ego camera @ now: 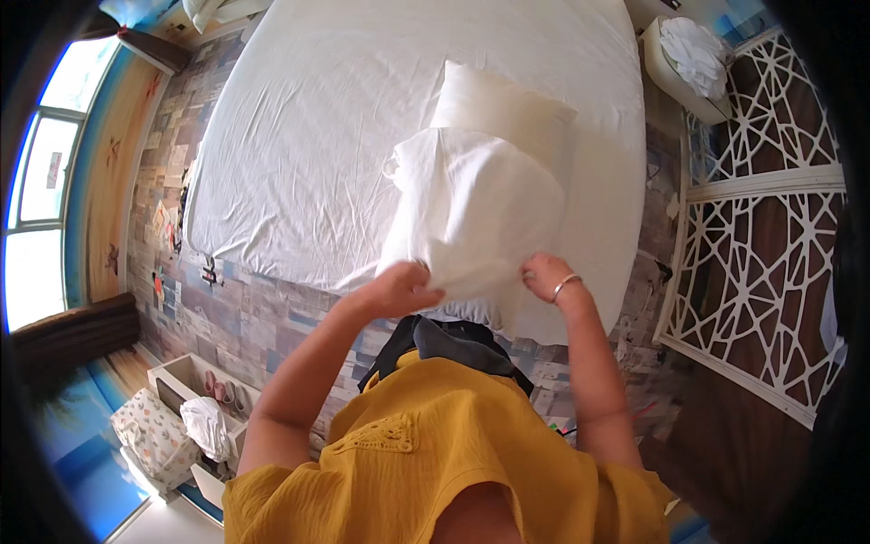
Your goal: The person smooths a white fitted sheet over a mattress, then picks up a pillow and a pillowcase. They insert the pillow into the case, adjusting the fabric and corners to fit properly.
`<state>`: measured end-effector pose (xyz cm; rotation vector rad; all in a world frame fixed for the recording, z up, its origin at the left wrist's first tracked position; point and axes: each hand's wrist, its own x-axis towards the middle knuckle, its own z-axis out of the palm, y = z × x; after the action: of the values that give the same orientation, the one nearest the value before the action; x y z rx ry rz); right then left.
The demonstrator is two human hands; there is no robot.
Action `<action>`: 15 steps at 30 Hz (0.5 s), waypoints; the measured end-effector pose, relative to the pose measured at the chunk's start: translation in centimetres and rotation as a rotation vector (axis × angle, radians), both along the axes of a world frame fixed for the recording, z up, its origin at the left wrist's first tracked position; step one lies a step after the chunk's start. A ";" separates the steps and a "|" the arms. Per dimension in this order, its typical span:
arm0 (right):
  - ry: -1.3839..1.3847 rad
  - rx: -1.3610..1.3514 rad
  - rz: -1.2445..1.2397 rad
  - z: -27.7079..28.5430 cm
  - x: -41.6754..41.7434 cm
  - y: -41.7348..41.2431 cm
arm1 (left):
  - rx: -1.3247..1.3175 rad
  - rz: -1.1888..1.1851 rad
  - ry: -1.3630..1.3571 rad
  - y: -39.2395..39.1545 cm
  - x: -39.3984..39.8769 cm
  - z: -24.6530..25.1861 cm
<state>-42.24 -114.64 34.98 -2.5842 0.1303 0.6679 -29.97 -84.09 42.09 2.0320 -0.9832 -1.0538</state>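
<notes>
A cream pillow (pixel 503 109) lies on the white-sheeted bed (pixel 306 136), its far end bare. Over its near part is a white pillowcase (pixel 482 197), bunched at the upper left and draped toward me. At the case's near left side, my left hand (pixel 401 289) has its fingers curled against the fabric and seems to pinch it. My right hand (pixel 549 277), with a bangle on the wrist, grips the near right side with bent fingers. The exact edge of cloth in each hand is partly hidden by the fingers.
A white lattice screen (pixel 754 258) runs along the right. Beyond the bed's right corner, white cloth (pixel 693 54) is piled on a pale container (pixel 669 75). At lower left stands an open drawer (pixel 177 370) with shoes near a patterned bundle (pixel 153 428). Windows (pixel 47 170) are at left.
</notes>
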 end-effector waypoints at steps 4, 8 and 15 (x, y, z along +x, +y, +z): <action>-0.120 0.227 -0.255 -3.0 -0.3 2.9 | 0.160 -0.147 -0.012 0.5 -3.0 -5.9; -0.537 0.059 -0.406 -4.8 2.8 4.1 | -0.129 0.125 -0.060 0.8 -2.4 -8.9; 0.073 1.150 -0.201 2.5 8.1 8.0 | -0.433 0.860 0.389 -0.1 0.6 -5.2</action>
<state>-34.10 -106.67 37.45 -1.4232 0.0105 0.5264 -29.36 -84.17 36.92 1.5408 -0.0683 -0.6376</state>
